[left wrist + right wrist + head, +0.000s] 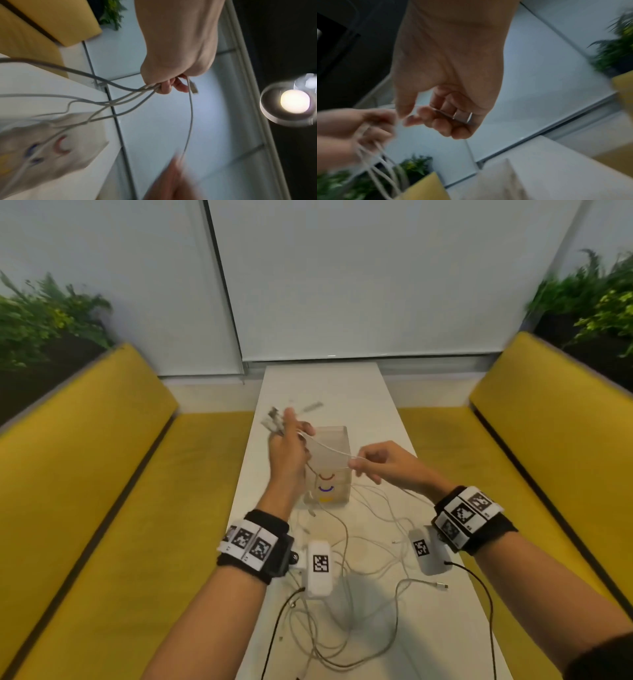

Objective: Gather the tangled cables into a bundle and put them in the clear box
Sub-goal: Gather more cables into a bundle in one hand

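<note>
Gripping several cable ends at centre frame, the left hand point(287, 446) clamps the cables point(346, 559) while the right hand point(383, 463) pinches one strand. Loose loops trail below the clear box point(330, 467); pulling could snag and tip it.

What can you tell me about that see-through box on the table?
The clear box looks like thin transparent plastic, rectangular and upright, open at the top. Its near wall carries red, purple and yellow curved marks. It stands mid-table, beyond the loose white cables. Both hands work in front of it; whether either touches it is unclear.
</note>
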`<move>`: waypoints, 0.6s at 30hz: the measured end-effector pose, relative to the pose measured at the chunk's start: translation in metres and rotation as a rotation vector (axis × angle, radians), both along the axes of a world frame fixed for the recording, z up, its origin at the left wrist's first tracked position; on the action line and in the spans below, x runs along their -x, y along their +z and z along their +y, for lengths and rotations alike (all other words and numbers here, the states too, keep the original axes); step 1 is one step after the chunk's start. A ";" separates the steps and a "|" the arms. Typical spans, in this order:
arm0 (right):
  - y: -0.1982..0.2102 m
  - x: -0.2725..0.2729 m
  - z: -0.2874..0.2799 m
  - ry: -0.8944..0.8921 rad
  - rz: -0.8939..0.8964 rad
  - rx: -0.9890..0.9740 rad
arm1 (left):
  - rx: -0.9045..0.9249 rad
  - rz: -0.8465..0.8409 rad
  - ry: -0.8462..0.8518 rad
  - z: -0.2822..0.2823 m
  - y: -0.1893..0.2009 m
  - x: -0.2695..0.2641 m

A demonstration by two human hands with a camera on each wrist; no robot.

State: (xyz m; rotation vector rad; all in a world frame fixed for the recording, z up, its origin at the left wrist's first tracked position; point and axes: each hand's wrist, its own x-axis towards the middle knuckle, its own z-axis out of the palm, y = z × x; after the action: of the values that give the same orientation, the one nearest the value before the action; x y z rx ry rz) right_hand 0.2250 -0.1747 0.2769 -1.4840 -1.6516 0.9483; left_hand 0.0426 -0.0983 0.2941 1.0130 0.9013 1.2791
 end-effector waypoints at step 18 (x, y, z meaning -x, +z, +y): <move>0.032 0.000 -0.025 0.112 0.082 0.106 | -0.397 0.663 -0.422 -0.020 -0.001 -0.013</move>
State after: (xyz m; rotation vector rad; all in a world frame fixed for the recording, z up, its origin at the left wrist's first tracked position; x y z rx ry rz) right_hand 0.2255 -0.1997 0.3086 -1.4135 -1.6610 1.1592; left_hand 0.0555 -0.1184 0.2935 1.8975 0.8614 0.7716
